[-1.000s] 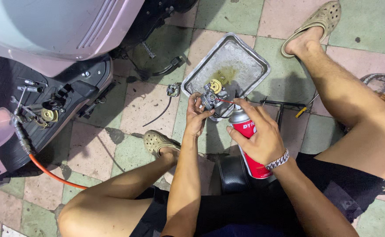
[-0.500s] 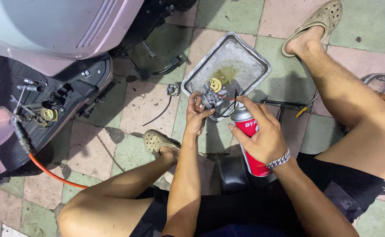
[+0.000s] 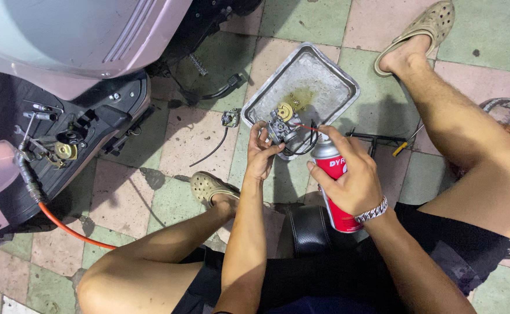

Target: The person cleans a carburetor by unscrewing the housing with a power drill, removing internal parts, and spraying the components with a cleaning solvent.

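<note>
My left hand [image 3: 262, 156] grips a small grey metal carburettor [image 3: 280, 123] with black hoses, held over the near edge of a metal tray [image 3: 319, 70]. My right hand [image 3: 348, 180] holds a red spray can [image 3: 331, 174] upright, index finger on its top. A thin red straw [image 3: 306, 127] runs from the can's nozzle to the carburettor. The tray holds a yellowish puddle.
A partly stripped scooter [image 3: 63, 70] stands at the left, with exposed parts and an orange hose [image 3: 71, 232]. A small part with a black wire [image 3: 230, 118] lies on the tiled floor. My legs in sandals flank the tray. A black tool [image 3: 383, 139] lies at the right.
The can has shifted slightly and its straw now points into the carburettor. My left hand has turned the carburettor a little.
</note>
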